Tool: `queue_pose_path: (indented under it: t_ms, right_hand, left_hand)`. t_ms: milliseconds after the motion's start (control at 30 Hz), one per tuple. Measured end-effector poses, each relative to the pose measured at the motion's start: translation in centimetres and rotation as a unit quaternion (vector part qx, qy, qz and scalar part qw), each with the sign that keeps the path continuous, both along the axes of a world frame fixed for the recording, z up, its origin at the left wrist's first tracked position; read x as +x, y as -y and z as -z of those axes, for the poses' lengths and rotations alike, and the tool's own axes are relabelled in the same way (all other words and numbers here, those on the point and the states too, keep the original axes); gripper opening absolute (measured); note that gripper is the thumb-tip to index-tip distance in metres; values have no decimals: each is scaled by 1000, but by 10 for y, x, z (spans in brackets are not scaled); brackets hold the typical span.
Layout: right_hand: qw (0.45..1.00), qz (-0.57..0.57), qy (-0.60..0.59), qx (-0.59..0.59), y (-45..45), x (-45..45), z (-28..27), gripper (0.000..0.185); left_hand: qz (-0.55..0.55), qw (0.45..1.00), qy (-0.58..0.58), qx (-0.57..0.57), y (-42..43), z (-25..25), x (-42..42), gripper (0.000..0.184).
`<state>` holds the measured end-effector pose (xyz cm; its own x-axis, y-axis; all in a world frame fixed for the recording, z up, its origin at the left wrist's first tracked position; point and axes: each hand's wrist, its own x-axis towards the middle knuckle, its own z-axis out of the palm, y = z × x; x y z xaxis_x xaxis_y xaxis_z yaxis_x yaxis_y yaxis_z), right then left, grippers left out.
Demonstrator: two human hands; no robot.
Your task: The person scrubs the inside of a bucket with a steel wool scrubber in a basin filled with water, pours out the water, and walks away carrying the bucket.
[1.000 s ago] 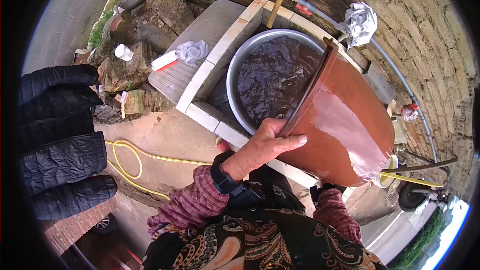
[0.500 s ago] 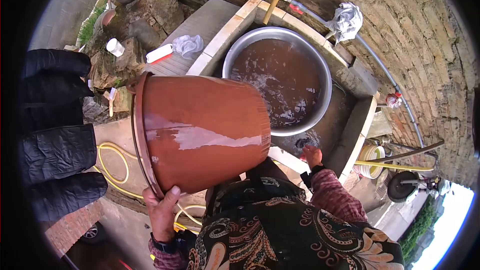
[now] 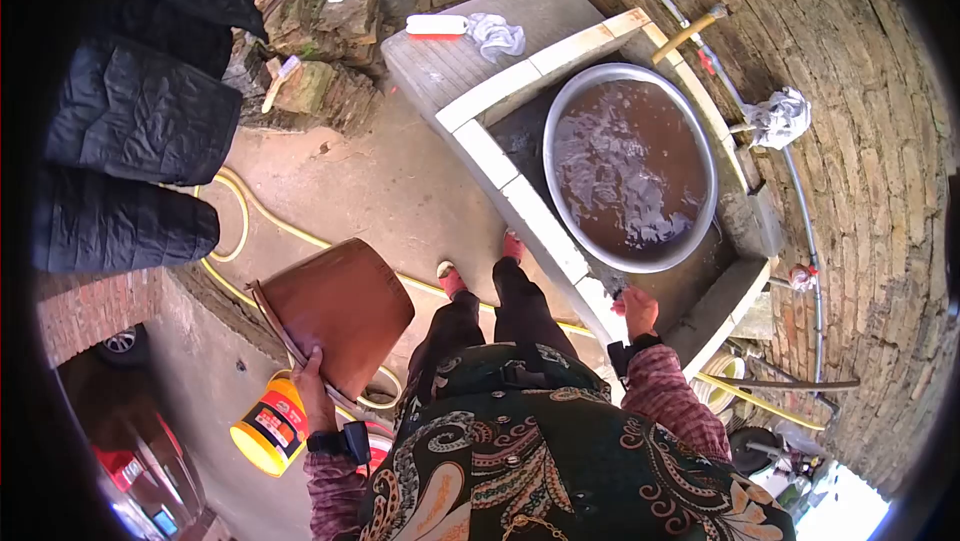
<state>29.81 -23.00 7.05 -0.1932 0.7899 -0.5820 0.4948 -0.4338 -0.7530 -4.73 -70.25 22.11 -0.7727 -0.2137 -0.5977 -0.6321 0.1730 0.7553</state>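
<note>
A reddish-brown plastic bucket (image 3: 338,317) is tilted on its side, low at my left. My left hand (image 3: 316,396) grips it by the rim, thumb on the outer wall. My right hand (image 3: 638,313) is closed above the front wall of the washing trough (image 3: 515,191). A small dark thing shows at its fingertips, too small to name. Inside the trough stands a wide metal basin (image 3: 556,203) of brown, murky water with pale foam.
A yellow bucket (image 3: 272,427) stands beyond my left hand. A yellow hose (image 3: 285,226) loops over the ground. A scrubbing brush (image 3: 436,27) and white cloth (image 3: 495,37) lie on the slab. Black padded clothing (image 3: 150,106) hangs at left. A pipe (image 3: 805,203) runs along the brick wall.
The brown bucket has gone down and away from the basin, toward the ground at my left, still in my left hand. My right hand stays closed by the trough. The view has shifted.
</note>
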Motion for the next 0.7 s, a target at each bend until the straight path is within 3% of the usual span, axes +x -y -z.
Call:
queue_pose_path:
  t_ms: [67,167,200,267,333,433,467,600,700]
  right_hand:
    - [1000,26,1,-11,5,0,2,20]
    - [999,-23,19,14,9,7,-5,23]
    - [999,-31,33,25,11,9,-6,24]
    - [997,-50,49,27,10,11,-9,22]
    - [997,-65,43,22,9,5,-11,23]
    - [998,-62,20,25,4,-13,-12,16]
    - [997,-65,20,35,4,-27,-16,20]
    - [986,-155,6,55,-9,-77,-30,22]
    - [974,-221,-13,58,-25,-123,-32,25]
  left_hand:
    - [-51,998,28,-30,39,23,13,42]
    - [-120,988,57,-78,106,64,45,50]
    - [-144,987,17,-69,125,79,59,51]
    - [-190,980,18,-57,128,58,76,51]
    - [-197,975,-30,-95,208,137,123,54]
    - [-280,945,100,-133,188,83,145,54]
    - [-299,944,93,-104,220,125,179,57]
    - [-337,905,225,-128,208,113,228,58]
    - [-399,885,205,-124,177,110,263,54]
